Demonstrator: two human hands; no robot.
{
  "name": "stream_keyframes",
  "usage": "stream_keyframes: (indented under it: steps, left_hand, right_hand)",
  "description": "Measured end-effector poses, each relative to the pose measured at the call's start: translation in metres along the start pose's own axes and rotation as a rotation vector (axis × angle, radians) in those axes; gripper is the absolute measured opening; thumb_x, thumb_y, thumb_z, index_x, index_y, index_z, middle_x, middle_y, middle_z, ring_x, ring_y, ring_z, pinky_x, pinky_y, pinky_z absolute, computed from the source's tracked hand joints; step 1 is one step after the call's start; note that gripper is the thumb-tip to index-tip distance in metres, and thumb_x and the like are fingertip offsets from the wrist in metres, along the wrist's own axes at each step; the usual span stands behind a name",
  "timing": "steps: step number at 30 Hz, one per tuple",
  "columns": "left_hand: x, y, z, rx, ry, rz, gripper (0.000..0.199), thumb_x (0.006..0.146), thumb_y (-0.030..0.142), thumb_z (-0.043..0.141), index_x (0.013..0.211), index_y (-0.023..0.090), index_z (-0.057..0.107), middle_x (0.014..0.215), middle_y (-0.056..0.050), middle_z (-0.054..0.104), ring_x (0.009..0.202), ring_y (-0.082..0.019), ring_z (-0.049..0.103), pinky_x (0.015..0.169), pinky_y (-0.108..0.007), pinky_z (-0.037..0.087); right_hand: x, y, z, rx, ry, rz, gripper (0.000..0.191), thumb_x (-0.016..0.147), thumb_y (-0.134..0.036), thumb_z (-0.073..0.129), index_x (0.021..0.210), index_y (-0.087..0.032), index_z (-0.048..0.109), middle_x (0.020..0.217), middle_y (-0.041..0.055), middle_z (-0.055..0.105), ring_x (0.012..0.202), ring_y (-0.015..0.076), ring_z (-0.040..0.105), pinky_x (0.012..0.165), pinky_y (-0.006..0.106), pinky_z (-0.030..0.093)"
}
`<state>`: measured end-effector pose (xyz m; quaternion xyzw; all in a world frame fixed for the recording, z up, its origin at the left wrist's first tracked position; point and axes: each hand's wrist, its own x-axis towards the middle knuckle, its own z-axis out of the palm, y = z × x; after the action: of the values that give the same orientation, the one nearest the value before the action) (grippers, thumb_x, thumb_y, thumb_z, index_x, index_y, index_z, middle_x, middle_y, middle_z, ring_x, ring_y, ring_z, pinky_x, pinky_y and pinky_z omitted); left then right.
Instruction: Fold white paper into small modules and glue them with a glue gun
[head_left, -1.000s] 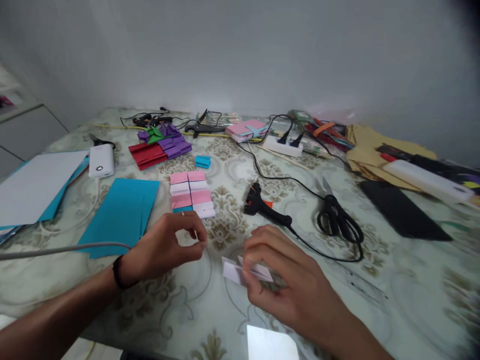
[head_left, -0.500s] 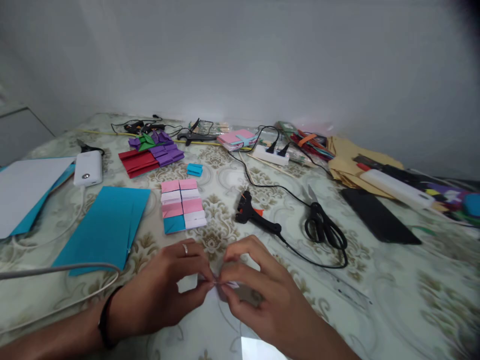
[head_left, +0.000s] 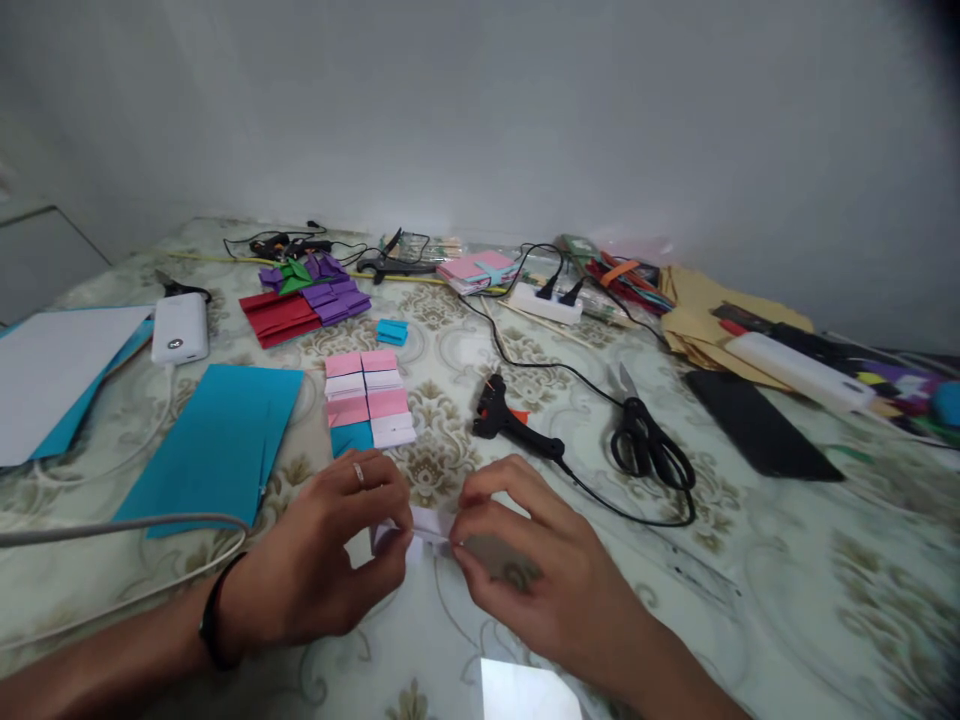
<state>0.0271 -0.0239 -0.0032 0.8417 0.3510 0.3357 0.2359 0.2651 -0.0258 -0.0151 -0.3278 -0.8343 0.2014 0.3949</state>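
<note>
- Left hand (head_left: 319,550): thumb and forefinger nearly closed, pinching one end of the pale folded paper (head_left: 432,522); the other fingers are curled.
- Right hand (head_left: 551,565): thumb and forefinger drawn together at the opposite end, a rounded gap behind their tips.
- The paired grip presumably steadies so light a piece from both sides, leaving its middle uncovered between the hands.
- Pale folded paper: small, whitish with a faint lilac cast, creased lengthwise, its ends partly hidden by the fingers. It lies between the fingertips, just above or on the patterned table cover (head_left: 442,640); contact cannot be told.
- Folded pink, white and blue pieces (head_left: 367,395): laid in two neat columns beyond the left hand, perhaps so that they stay orderly.
- Glue gun (head_left: 517,425) and scissors (head_left: 649,440): beyond the right hand, apparently placed for easy reach.
- Blue sheets (head_left: 217,440): flat, farther left.
</note>
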Motion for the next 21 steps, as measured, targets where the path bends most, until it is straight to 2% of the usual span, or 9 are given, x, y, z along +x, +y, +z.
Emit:
stream_keyframes:
  steps: [6, 10, 13, 16, 21]
  left_hand:
    - [-0.0012, -0.0014, -0.0059, -0.199, -0.075, -0.093, 0.016, 0.095, 0.008, 0.061, 0.089, 0.024, 0.061, 0.092, -0.003, 0.069, 0.085, -0.02, 0.065, 0.075, -0.033, 0.054]
    - [-0.0015, -0.0032, -0.0068, -0.198, -0.076, -0.086, 0.016, 0.1, 0.01, 0.062, 0.09, 0.022, 0.062, 0.093, -0.001, 0.068, 0.088, -0.017, 0.065, 0.079, -0.03, 0.052]
    - [-0.001, -0.0046, -0.0077, -0.205, -0.07, -0.089, 0.017, 0.101, 0.012, 0.06, 0.088, 0.022, 0.062, 0.091, -0.001, 0.068, 0.086, -0.018, 0.065, 0.076, -0.029, 0.051]
    - [-0.0006, -0.0062, -0.0089, -0.239, -0.079, -0.122, 0.016, 0.102, 0.014, 0.059, 0.088, 0.022, 0.063, 0.09, -0.001, 0.069, 0.084, -0.018, 0.066, 0.074, -0.029, 0.051]
    - [0.0015, -0.0081, -0.0079, -0.21, -0.143, -0.223, 0.01, 0.103, 0.021, 0.061, 0.094, 0.021, 0.066, 0.091, 0.001, 0.072, 0.083, -0.017, 0.067, 0.076, -0.028, 0.051]
  right_hand:
    - [-0.0004, 0.0001, -0.0046, 0.085, -0.029, 0.03, 0.017, 0.095, -0.007, 0.067, 0.101, -0.023, 0.068, 0.106, 0.0071, 0.071, 0.096, 0.0216, 0.07, 0.083, 0.036, 0.061]
    - [0.0004, 0.0036, -0.005, 0.204, -0.08, 0.107, 0.015, 0.096, -0.009, 0.072, 0.102, -0.023, 0.07, 0.111, 0.006, 0.075, 0.102, 0.0189, 0.074, 0.089, 0.031, 0.061]
    - [0.0003, 0.0072, -0.0051, 0.26, -0.108, 0.132, 0.011, 0.098, -0.013, 0.074, 0.102, -0.022, 0.072, 0.104, 0.0032, 0.078, 0.096, 0.0166, 0.075, 0.085, 0.028, 0.06]
    - [-0.0003, 0.0084, -0.0055, 0.252, -0.092, 0.13, 0.011, 0.099, -0.011, 0.071, 0.101, -0.021, 0.074, 0.1, 0.0031, 0.078, 0.092, 0.0157, 0.075, 0.083, 0.026, 0.059]
    - [-0.0005, 0.007, -0.0039, 0.243, -0.036, 0.136, 0.011, 0.096, -0.01, 0.076, 0.093, -0.02, 0.075, 0.108, 0.0056, 0.075, 0.097, 0.0166, 0.074, 0.086, 0.027, 0.058]
